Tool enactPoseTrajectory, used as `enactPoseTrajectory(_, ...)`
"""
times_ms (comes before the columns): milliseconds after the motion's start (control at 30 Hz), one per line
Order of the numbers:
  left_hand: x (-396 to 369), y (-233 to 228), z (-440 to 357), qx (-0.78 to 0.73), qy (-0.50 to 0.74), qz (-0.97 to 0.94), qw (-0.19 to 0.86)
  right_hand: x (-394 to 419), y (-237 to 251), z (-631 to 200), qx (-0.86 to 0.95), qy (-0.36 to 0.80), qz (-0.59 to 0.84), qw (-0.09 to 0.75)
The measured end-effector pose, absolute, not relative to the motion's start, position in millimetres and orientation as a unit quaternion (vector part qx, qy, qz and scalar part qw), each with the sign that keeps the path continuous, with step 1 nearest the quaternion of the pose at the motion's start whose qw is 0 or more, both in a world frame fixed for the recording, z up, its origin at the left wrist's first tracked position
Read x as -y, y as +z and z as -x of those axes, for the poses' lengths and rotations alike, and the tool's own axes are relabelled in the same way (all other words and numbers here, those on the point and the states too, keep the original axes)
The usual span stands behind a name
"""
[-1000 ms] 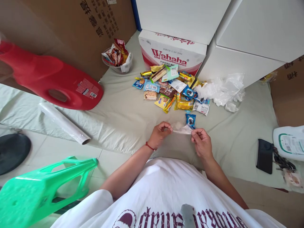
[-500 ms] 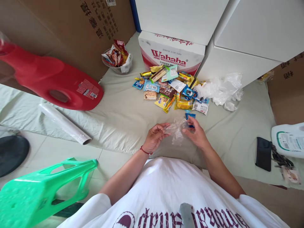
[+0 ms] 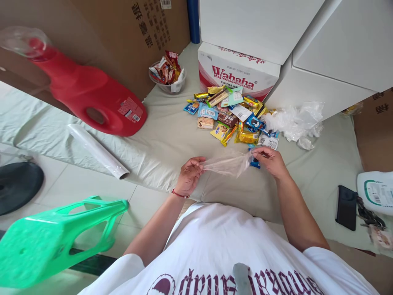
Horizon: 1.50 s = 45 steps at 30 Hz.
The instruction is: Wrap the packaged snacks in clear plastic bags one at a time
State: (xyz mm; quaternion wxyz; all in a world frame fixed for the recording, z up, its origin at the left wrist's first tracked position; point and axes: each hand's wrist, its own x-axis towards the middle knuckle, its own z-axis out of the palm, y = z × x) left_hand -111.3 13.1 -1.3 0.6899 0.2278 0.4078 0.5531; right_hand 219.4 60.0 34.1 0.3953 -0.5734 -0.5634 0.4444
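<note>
Pale sheet (image 3: 172, 139) covers floor. Red jug (image 3: 92, 96) lies on side at 10 o'clock. Wahaha box (image 3: 238, 73) at 12 o'clock; snack pile (image 3: 230, 116) just before it, crumpled plastic (image 3: 294, 121) at 1 o'clock. Film roll (image 3: 98, 150) at 9 o'clock. Clear plastic bag (image 3: 229, 164) stretched at centre, above sheet. Left hand (image 3: 190, 176) pinches bag's left end, fingers closed on it. Right hand (image 3: 270, 160) grips right end, fingers clamped. Blue snack packet (image 3: 254, 164) under right hand.
</note>
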Motion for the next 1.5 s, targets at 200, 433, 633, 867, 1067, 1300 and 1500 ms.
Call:
enactPoseTrajectory(200,-10,-7,126,-0.415,0.591,-0.257,0.642,-70,48,-236,0.658,0.396,0.559,0.313)
enactPoseTrajectory(433,0,-8,123,-0.422,0.567,-0.407,0.578,-55,62,-163,0.817,0.313,0.424,0.233)
enactPoseTrajectory(633,-4,5,125,-0.375,0.516,-0.508,0.579,-61,48,-120,0.773,0.452,0.362,0.26)
enactPoseTrajectory(867,-25,16,104,-0.342,0.495,-0.388,0.699,-63,68,-130,0.558,0.654,0.421,0.291)
enactPoseTrajectory(1067,-33,28,105,-0.3,0.478,-0.375,0.736,-64,62,-144,0.493,0.695,0.442,0.281)
enactPoseTrajectory(1300,-37,26,90,-0.304,0.517,-0.322,0.733,-60,60,-138,0.493,0.712,0.429,0.256)
enactPoseTrajectory(1500,-39,16,86,-0.381,0.528,-0.286,0.703,-69,52,-143,0.498,0.675,0.448,0.311)
